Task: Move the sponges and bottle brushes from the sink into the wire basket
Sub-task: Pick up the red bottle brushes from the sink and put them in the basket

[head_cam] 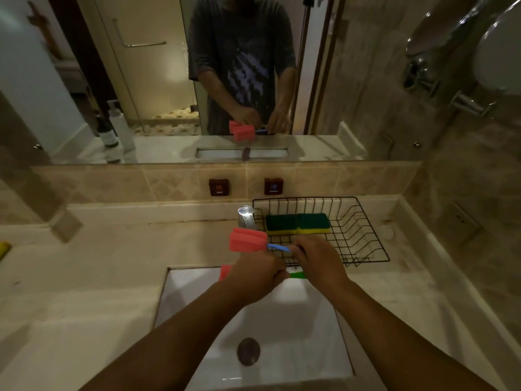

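Note:
A black wire basket (363,230) stands on the counter behind the sink's right side, with two green-and-yellow sponges (298,223) lying side by side at its left end. My right hand (318,258) grips the blue handle of a bottle brush with a pink foam head (247,240), held level above the sink's back edge. My left hand (253,275) is closed around a second bottle brush; its pink head (225,272) shows to the left and its green handle (297,275) to the right. The white sink (197,306) below holds only its drain plug (248,351).
A chrome tap (246,217) stands just left of the basket, behind the raised brush. Hot and cold knobs (218,187) sit on the tiled wall. Bottles stand at the counter's far left, seen in the mirror. A yellow-green object (3,246) lies at the left edge.

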